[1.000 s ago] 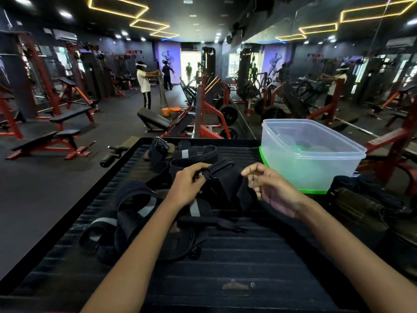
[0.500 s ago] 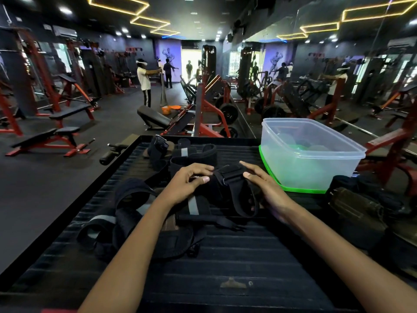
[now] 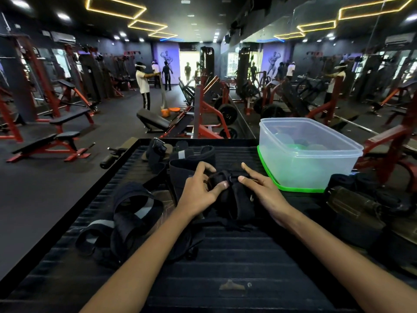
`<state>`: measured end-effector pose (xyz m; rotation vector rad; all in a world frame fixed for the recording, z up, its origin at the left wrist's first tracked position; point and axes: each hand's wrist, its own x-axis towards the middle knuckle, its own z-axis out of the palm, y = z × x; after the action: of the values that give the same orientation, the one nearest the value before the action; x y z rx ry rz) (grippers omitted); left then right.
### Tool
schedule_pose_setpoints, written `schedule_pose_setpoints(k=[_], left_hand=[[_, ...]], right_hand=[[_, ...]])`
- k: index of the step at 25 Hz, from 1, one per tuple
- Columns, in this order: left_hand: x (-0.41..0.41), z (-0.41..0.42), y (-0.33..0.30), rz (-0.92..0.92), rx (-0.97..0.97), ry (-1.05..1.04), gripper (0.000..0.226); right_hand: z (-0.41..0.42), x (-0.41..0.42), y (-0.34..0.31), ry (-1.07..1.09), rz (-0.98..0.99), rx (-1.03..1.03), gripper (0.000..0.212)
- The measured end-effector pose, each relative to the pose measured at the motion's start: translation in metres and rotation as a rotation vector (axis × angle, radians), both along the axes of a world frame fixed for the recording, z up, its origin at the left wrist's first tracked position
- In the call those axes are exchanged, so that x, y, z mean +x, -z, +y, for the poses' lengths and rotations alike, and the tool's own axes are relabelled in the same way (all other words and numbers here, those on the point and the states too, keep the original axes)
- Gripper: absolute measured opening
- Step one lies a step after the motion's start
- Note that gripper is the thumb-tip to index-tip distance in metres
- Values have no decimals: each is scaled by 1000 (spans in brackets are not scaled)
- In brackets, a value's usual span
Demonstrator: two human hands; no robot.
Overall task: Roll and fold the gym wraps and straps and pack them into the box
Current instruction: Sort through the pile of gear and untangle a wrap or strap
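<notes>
Bench (image 3: 237, 263): black, ribbed top with a raised rim; left edge drops to open gym floor, far edge meets weight machines. Bare ribbed surface lies near the person, between the forearms.

Box (image 3: 316, 163): clear plastic, open, seated on a green lid, at the far right of the bench; green and pale shapes show dimly inside.

Strap in hand (image 3: 234, 199): black, broad, folded into a thick bundle with a loop hanging toward the person; sits mid-bench, just left of the box.

Left hand (image 3: 198, 190): fingers curled, thumb pinching the top of the strap bundle.

Right hand (image 3: 261, 188): thumb pressed on the bundle's top, forefinger extended forward, remaining fingers wrapped round the bundle's right side.

Loose wraps (image 3: 126, 213): black with grey bands, heaped in loops near the left rim.

Further wraps (image 3: 180, 154): black, piled at the far edge behind the hands.

Dark rolled items (image 3: 356, 206): right of the box, detail unclear.
</notes>
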<state>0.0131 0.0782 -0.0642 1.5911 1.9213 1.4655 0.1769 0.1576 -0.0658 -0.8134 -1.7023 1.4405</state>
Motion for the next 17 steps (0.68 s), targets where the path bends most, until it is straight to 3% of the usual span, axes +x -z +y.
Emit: schedule_pose_setpoints(k=[5, 8, 12, 17], left_hand=[[-1, -4, -2, 157, -108, 26, 39], [-2, -5, -1, 108, -161, -2, 46], [-4, -3, -3, 82, -191, 14, 22], [0, -5, -3, -13, -233, 34, 19]], right_hand=[[5, -2, 13, -72, 42, -82, 42], [7, 1, 13, -157, 85, -112, 32], [5, -1, 10, -160, 95, -45, 44], [0, 3, 4, -158, 15, 96, 50]])
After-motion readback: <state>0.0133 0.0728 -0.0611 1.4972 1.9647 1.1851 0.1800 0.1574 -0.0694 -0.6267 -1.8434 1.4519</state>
